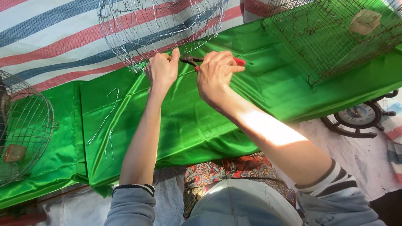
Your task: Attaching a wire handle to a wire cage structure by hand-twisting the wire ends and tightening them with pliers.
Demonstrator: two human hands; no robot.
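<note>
While both arms reach forward over the green satin cloth [188, 125], the right hand [215, 75] is clenched around the red-handled pliers [197, 61], whose dark nose points left toward the other hand. The left hand [161, 70] sits just beside the plier tip, its fingers pinched on the lower edge of the round wire cage frame [159, 29], thumb raised against the wire. That frame, a bare silvery mesh of thin curved wires, rises directly above and beyond both hands and stands on the cloth.

Below and to the left of the left hand, well apart from it, a few loose bent wire pieces [104, 121] lie on the cloth. Farther left still, at the edge of view, is a second rounded wire cage [29, 125] lying on its side with a small pale block [14, 152] inside. Up and to the right of the right hand stands a rusty rectangular wire cage [335, 37], also holding a pale block [365, 21]. Below that, right of the right forearm, a clock set in a ship's-wheel frame [358, 117] lies on the ground. Behind the round frame hangs a striped tarpaulin [50, 37].
</note>
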